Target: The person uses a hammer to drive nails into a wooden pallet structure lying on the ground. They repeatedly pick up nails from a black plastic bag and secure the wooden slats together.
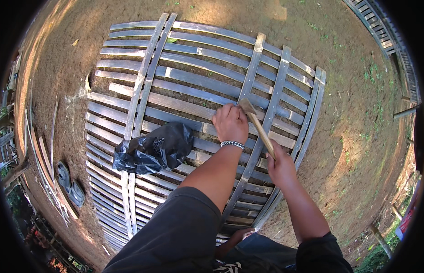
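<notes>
My right hand [281, 166] is wrapped round the pale wooden handle of a hammer [261, 130], its brownish head at the far end over a slat crossing. Close beside that head, my left hand [231, 122] rests on the slats with its fingers curled together; what they pinch, if anything, is hidden. A chain bracelet [232, 144] circles the left wrist. Under both hands lies a large slatted panel [187, 105] of grey wooden or bamboo strips, with crosswise battens fixed over them. A black plastic bag [159, 148] sits on the panel left of my left forearm.
Brown dirt ground [353, 113] surrounds the panel. Dark sandals [70, 184] and several long loose strips [50, 166] lie at the left. A slatted fence [380, 34] stands at the far right. Part of a bent leg and a bare foot [237, 235] shows at the lower edge.
</notes>
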